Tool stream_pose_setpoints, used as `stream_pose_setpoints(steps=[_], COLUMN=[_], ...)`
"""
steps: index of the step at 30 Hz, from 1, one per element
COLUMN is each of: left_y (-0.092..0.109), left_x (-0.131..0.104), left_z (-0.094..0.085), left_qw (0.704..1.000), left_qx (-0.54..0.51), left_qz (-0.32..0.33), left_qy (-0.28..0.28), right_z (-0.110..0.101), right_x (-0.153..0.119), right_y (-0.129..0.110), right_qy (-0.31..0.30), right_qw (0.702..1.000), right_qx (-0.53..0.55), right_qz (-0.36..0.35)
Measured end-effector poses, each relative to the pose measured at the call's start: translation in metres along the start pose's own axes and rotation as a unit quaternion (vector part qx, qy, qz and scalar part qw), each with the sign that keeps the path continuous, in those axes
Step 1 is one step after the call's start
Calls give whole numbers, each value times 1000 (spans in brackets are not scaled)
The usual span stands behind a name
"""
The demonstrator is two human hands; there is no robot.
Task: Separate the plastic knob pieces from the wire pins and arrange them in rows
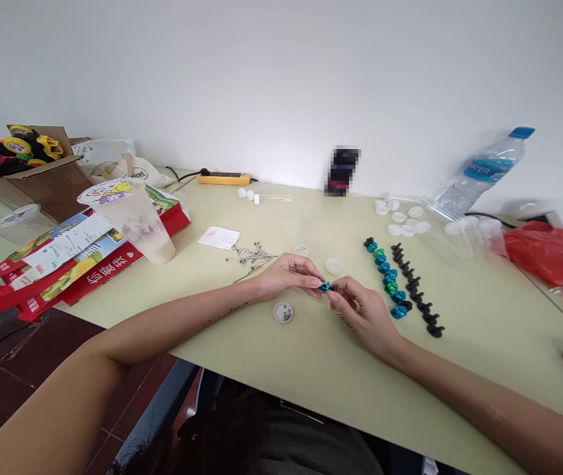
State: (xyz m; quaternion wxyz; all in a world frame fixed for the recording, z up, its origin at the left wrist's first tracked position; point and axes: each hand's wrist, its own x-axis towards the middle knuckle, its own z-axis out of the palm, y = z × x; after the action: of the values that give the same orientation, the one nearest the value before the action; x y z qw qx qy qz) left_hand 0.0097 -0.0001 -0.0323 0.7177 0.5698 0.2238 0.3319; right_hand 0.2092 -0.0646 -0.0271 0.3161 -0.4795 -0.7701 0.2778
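Observation:
My left hand is closed, thumb and fingers pinching a small blue metallic part. My right hand meets it from the other side, its fingertips closed around the black end of the same piece; the fingers hide much of it. A thin metal rod shows beside my left fingers, and a twisted metal piece lies under my right hand. Just below my left hand sits a small round white cap holding several tiny metal bits. Another white cap rests beyond my hands.
Blue and green parts form a row at right, beside a row of black parts. Metal pins lie loosely behind my left hand. A drink cup stands left, a water bottle leans right, near a red bag.

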Motion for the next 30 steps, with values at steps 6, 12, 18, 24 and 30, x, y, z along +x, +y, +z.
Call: stream_pose_setpoints(steps=[6, 12, 18, 24, 30], left_y=[2, 2, 1, 1, 2], left_x=[0, 0, -1, 0, 0], left_z=[1, 1, 1, 2, 0], left_qw=[1000, 1000, 1000, 1000, 1000], left_qx=[0, -3, -3, -1, 4], left_qz=[3, 9, 5, -2, 8], left_qy=[-1, -2, -9, -13, -5], right_z=[1, 4, 0, -1, 4], right_x=[0, 0, 0, 0, -1], right_y=[2, 5, 2, 0, 6], right_qy=[2, 27, 2, -2, 30], right_qw=[1000, 1000, 1000, 1000, 999], right_qx=[10, -2, 1, -14, -9], right_qz=[-3, -15, -6, -7, -7])
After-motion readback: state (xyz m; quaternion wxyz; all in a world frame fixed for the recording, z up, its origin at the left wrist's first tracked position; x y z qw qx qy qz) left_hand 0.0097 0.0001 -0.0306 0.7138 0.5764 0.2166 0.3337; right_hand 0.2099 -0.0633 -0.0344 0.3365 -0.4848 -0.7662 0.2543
